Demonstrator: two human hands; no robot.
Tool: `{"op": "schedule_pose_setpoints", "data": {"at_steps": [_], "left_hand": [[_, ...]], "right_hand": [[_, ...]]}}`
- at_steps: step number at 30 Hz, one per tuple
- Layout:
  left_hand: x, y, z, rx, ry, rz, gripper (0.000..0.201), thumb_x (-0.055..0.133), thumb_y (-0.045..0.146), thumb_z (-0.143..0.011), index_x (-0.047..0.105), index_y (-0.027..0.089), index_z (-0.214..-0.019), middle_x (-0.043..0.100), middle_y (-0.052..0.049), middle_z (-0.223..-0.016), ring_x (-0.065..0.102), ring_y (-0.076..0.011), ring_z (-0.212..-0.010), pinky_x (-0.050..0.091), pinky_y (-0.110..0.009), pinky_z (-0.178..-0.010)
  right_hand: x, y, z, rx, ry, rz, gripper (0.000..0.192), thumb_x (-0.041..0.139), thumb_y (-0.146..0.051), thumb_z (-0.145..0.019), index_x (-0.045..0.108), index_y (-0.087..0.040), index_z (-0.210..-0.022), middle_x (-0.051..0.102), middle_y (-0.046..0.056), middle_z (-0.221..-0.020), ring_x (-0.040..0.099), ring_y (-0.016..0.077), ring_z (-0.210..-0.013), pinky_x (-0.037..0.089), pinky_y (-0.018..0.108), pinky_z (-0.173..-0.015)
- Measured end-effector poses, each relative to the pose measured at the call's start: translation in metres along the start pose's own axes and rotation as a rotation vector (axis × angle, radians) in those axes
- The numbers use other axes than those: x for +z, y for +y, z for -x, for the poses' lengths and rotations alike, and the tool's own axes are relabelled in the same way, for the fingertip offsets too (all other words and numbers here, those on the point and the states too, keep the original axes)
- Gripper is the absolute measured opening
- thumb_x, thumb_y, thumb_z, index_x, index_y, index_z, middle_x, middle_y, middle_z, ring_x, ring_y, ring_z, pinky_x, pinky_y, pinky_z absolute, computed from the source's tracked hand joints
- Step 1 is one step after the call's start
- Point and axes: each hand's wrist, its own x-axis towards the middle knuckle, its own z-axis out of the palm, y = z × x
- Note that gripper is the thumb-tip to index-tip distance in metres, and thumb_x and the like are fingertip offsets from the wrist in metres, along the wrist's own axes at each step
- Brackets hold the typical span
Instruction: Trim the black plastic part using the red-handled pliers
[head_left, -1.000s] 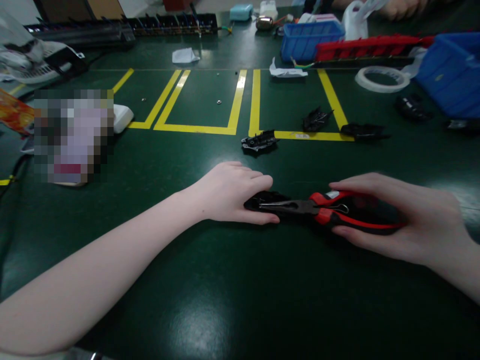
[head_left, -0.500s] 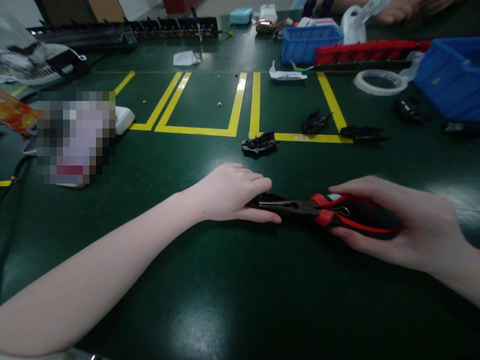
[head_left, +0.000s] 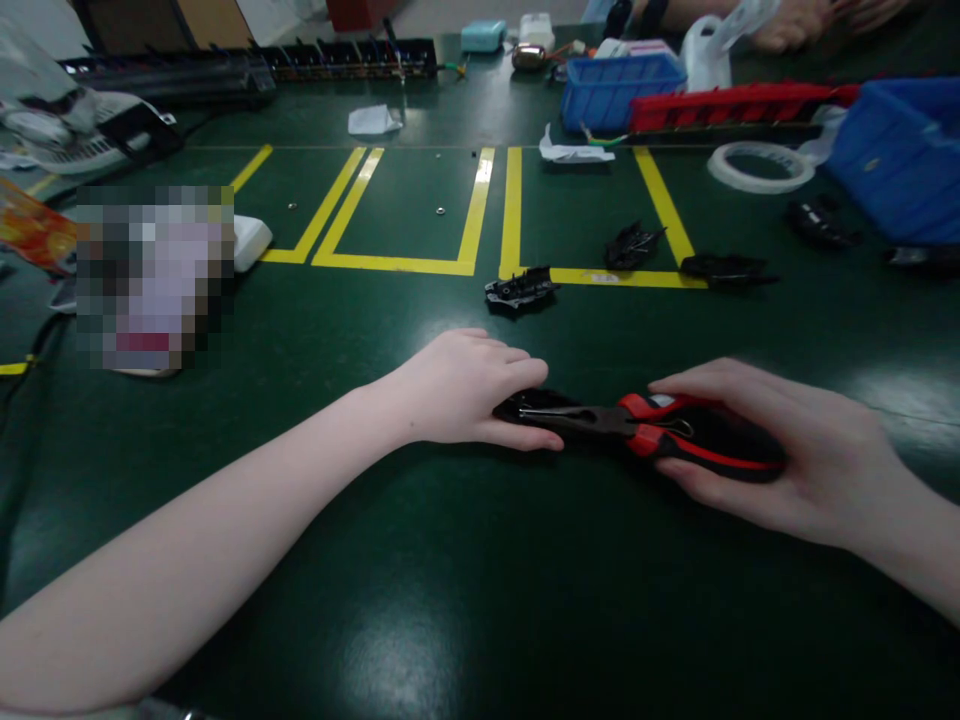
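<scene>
My left hand (head_left: pixel 480 390) is closed around a black plastic part (head_left: pixel 534 402) low over the green table, its thumb along the near side. Most of that part is hidden by my fingers and the tool. In my right hand (head_left: pixel 810 450) are long-nose pliers (head_left: pixel 637 420) with red and black handles, gripped around both handles. The pliers point left, and their jaws lie at the black part, beside my left fingertips. Whether the jaws bite on it, I cannot make out. Just beyond my left hand lies another black plastic piece (head_left: pixel 521 290).
More black pieces lie by the yellow tape, one (head_left: pixel 634 245) within its outline and one (head_left: pixel 727 268) at its corner. A tape roll (head_left: pixel 761 167) and a blue bin (head_left: pixel 900 150) stand right. A pixelated object (head_left: pixel 157 280) is left. Another person's hands (head_left: pixel 795 25) rest at the back.
My right hand has shifted slightly left, and the plier handles have drawn a little closer together. My left hand has stayed nearly still on the black part.
</scene>
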Motion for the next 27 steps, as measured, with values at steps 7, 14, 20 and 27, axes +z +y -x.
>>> {"op": "schedule_pose_setpoints", "data": {"at_steps": [7,14,20,27], "left_hand": [[-0.0003,-0.0006,0.0001,0.013,-0.002,0.006,0.045,0.045,0.061,-0.087,0.053,0.017,-0.080,0.058,0.000,-0.070,0.052,-0.0146,-0.060,0.031,-0.027,-0.058],[-0.0005,-0.0005,0.0001,0.013,-0.008,-0.007,0.047,0.042,0.063,-0.088,0.054,0.018,-0.082,0.059,-0.001,-0.072,0.053,-0.0154,-0.061,0.031,-0.027,-0.058],[-0.0013,0.0006,-0.0005,-0.002,-0.023,-0.032,0.048,0.043,0.064,-0.087,0.055,0.018,-0.083,0.060,-0.001,-0.073,0.054,-0.0158,-0.063,0.031,-0.027,-0.059],[-0.0012,0.0007,0.0000,-0.003,-0.024,-0.037,0.047,0.042,0.063,-0.088,0.055,0.018,-0.085,0.060,-0.001,-0.073,0.053,-0.0159,-0.063,0.031,-0.027,-0.060]], "right_hand": [[0.0032,0.0025,0.0027,0.006,-0.036,0.066,0.053,0.059,-0.050,-0.077,0.049,-0.031,-0.126,0.063,0.005,-0.103,0.065,0.0252,-0.080,0.054,0.037,-0.058],[0.0026,0.0035,0.0022,-0.019,-0.066,0.096,0.044,0.058,-0.048,-0.077,0.051,-0.030,-0.116,0.063,0.004,-0.100,0.065,0.0241,-0.075,0.054,0.037,-0.057],[0.0037,0.0023,0.0029,-0.040,-0.064,0.146,0.041,0.054,-0.048,-0.079,0.049,-0.027,-0.114,0.063,0.005,-0.098,0.064,0.0226,-0.071,0.053,0.036,-0.055],[0.0034,0.0029,0.0019,-0.055,-0.048,0.135,0.041,0.053,-0.049,-0.080,0.049,-0.028,-0.115,0.064,0.005,-0.098,0.065,0.0233,-0.071,0.054,0.037,-0.056]]}}
